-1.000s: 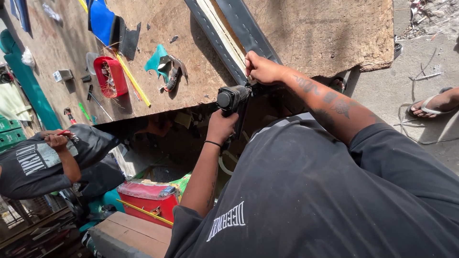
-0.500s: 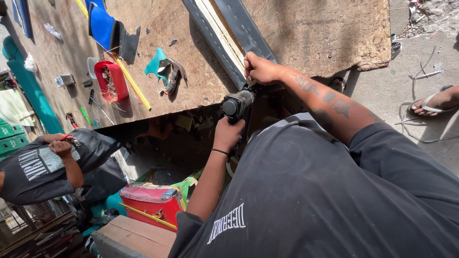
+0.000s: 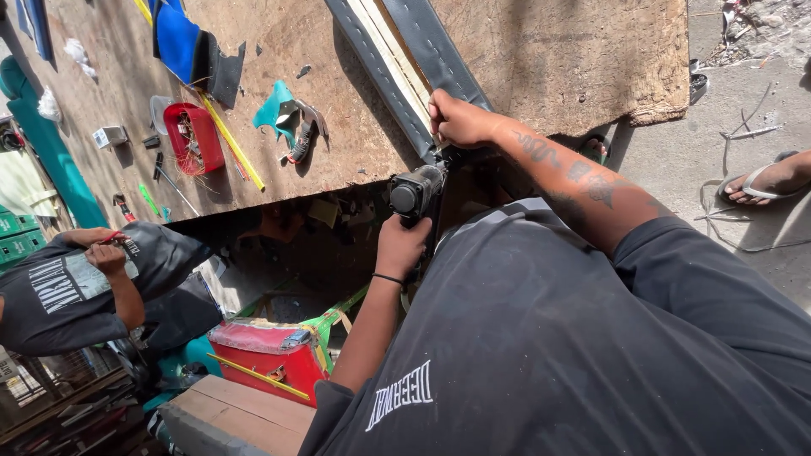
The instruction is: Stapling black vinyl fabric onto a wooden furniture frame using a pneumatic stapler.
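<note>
My left hand (image 3: 402, 245) grips the handle of a dark power tool (image 3: 416, 192) held just below the front edge of a brown wooden worktable (image 3: 541, 51). My right hand (image 3: 456, 118) presses down on long dark strips (image 3: 439, 59) with a pale slat between them, which run diagonally across the tabletop to its edge. The tool's nose points up at the end of these strips. My dark shirt fills the lower right.
On the table lie a red tray (image 3: 193, 135), a yellow ruler (image 3: 230, 142), a teal scrap (image 3: 274, 105) and a blue piece (image 3: 176, 38). Another person in a dark shirt (image 3: 76, 279) stands at left. A red toolbox (image 3: 270, 350) sits below. A sandalled foot (image 3: 764, 181) rests at right.
The view has drifted, so the tool and both hands sit a little lower in the picture. My grip on the tool and strips is the same. The person at left has lowered slightly.
</note>
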